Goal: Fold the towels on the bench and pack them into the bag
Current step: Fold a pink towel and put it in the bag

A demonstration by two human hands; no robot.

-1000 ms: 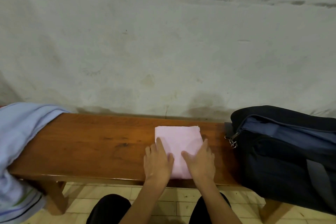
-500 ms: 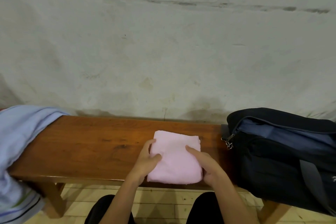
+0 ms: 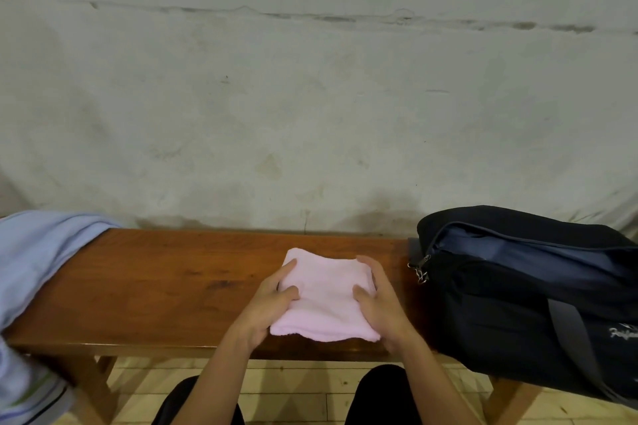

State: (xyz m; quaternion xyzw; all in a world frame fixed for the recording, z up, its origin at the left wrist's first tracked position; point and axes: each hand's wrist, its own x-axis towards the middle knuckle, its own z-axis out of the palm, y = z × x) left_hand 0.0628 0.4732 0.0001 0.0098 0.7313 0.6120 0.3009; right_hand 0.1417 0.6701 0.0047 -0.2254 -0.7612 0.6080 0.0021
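Note:
A folded pink towel [image 3: 326, 297] sits on the wooden bench [image 3: 165, 283], its near edge a little raised. My left hand [image 3: 267, 304] grips its left side, thumb on top and fingers underneath. My right hand [image 3: 379, 300] grips its right side the same way. A dark navy duffel bag [image 3: 531, 297] stands on the bench's right end, its top zip open, close to my right hand. A light blue towel [image 3: 38, 269] is draped over the bench's left end and hangs down toward the floor.
A stained plaster wall [image 3: 310, 114] runs directly behind the bench. Bare bench top lies between the blue towel and the pink towel. My knees in dark trousers [image 3: 379, 397] are just below the bench edge, over a tiled floor.
Both hands went from pressing flat on the pink towel's near part to gripping its left and right sides. The towel's near edge has risen slightly off the bench.

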